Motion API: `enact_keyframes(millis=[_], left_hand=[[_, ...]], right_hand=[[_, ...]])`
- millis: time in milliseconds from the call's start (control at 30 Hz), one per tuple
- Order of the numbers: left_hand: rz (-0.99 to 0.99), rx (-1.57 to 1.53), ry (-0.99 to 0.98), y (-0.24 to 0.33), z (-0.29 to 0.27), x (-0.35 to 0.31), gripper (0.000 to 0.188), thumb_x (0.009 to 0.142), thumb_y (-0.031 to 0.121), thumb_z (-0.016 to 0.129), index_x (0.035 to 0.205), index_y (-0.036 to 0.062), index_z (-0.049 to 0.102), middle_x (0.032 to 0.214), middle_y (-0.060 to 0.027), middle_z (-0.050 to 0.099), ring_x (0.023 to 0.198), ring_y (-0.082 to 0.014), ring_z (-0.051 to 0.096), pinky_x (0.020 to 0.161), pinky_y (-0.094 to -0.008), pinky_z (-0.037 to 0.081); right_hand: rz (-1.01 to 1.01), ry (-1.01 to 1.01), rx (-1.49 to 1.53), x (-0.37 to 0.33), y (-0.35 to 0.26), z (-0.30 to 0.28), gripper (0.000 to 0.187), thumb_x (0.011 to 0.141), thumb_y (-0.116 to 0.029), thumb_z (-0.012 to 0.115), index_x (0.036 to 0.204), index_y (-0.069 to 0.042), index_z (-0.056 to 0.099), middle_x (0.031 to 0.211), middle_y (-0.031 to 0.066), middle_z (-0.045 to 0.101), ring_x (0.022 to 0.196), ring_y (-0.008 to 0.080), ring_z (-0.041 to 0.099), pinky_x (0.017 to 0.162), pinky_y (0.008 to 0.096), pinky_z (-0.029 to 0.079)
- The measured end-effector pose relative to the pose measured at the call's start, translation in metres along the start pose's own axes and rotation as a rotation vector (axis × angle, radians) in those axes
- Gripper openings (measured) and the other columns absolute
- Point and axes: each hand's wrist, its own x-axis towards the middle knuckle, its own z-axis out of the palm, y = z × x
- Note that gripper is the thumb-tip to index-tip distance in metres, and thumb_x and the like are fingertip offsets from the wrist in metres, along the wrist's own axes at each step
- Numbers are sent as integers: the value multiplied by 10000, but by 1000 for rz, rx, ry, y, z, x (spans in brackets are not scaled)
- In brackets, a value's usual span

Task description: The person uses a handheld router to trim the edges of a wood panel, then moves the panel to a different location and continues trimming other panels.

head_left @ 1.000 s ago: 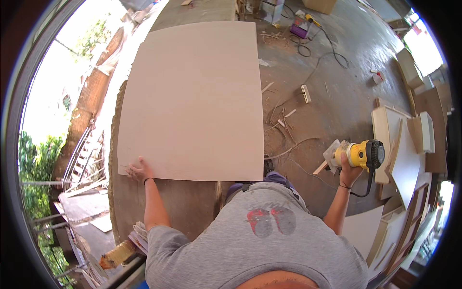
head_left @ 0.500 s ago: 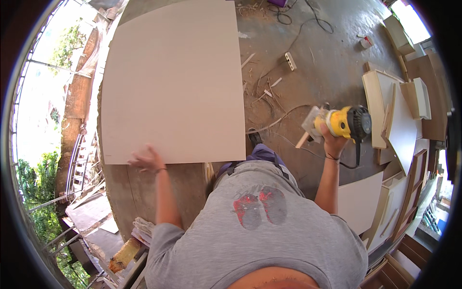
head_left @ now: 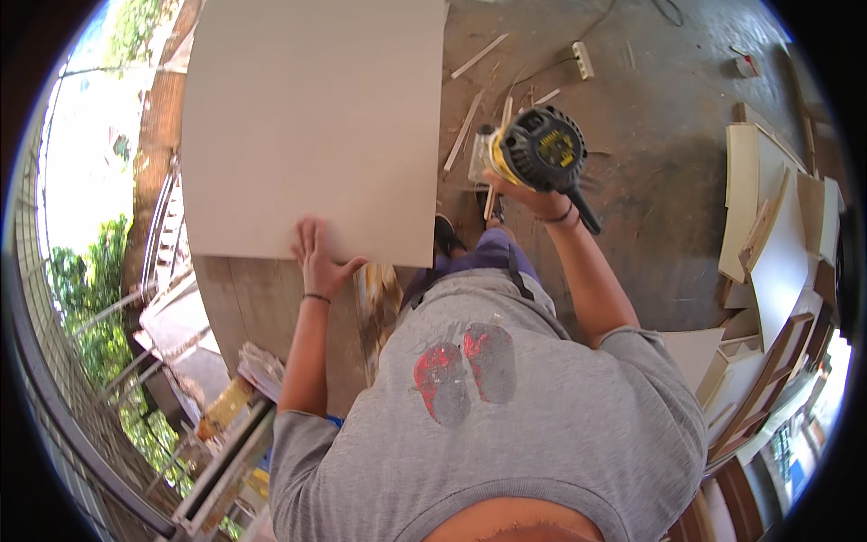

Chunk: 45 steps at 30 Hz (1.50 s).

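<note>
A large pale flat panel [head_left: 312, 126] lies on a brown wooden worktop [head_left: 262, 303] at the left. My left hand [head_left: 321, 257] rests at the panel's near edge, fingers spread on its top and thumb out to the side; it holds nothing. In my right hand [head_left: 528, 194] is a yellow and black trim router [head_left: 546, 149] with a clear base. The fingers wrap round its body, partly hidden beneath it. The router is held tilted beside the panel's right edge, over the floor, with its base toward the panel.
Wood strips [head_left: 479, 56] and a white power strip [head_left: 582, 60] with a cord lie on the floor beyond the router. Cut boards [head_left: 768, 199] lean and pile up at the right. A small red and white can [head_left: 747, 65] stands farther back. Railings [head_left: 86, 488] run along the left.
The router in my right hand has swung left toward the panel, its rear end now turned up to view. My left hand has settled onto the panel's near edge. The view has shifted.
</note>
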Motion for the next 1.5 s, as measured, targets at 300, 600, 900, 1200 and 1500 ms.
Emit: enact_keyframes(millis=[300,600,900,1200,1500], left_hand=[[298,-18,87,15,21,16,1003,490,597,799,1327,130,506,1503,-71,318,1423,-287,191,1105,-591,55],[320,-67,20,16,8,27,846,581,418,826,1319,133,527,1488,-56,350,1415,-271,222,1130,-515,112],[312,-35,39,16,10,26,823,600,458,801,1316,155,531,1492,-30,338,1418,-246,205,1151,-491,105],[331,-14,64,13,13,27,857,584,491,805,1316,141,526,1485,-38,350,1411,-249,225,1139,-506,133],[351,-20,85,14,14,29,861,577,508,797,1308,137,532,1483,-35,355,1408,-248,234,1140,-504,132]], right_hand=[[182,-51,334,-2,9,69,336,656,-300,823,890,-99,692,827,35,697,754,158,668,711,299,539],[100,-33,265,10,8,86,399,642,-311,823,957,-108,684,938,62,679,863,219,655,775,332,522],[113,25,194,15,-18,84,402,649,-312,814,971,-113,679,940,61,696,860,217,669,774,339,537],[68,3,118,5,-29,88,428,644,-326,816,984,-109,671,920,61,699,838,223,675,759,336,548],[68,-62,124,-3,-40,85,429,702,-295,806,1032,-62,664,965,63,695,871,154,664,780,306,537]])
